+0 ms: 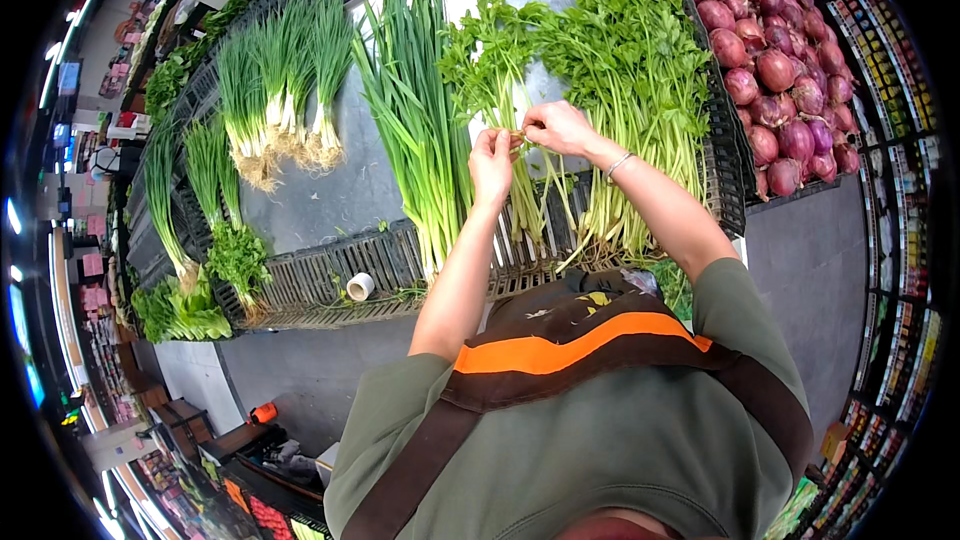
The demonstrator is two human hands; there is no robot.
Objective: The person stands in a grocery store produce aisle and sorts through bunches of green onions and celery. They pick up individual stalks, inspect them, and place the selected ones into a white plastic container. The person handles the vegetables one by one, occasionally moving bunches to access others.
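My left hand and my right hand meet fingertip to fingertip over a bunch of leafy celery-like greens. Both pinch a small, thin yellowish piece between them; whether it is a stem or a tie I cannot tell. Thin stalks hang below my hands. A larger pile of the same greens lies to the right, roots towards me. Left of my hands lies a bundle of long green onions or leeks. Bunches of scallions with roots lie farther left on the metal surface.
Black slatted plastic crates edge the display nearest me, with a roll of tape on them. Red onions are heaped at the right. Lettuce and small herb bunches sit at the left corner. Shelves of goods stand beyond on both sides.
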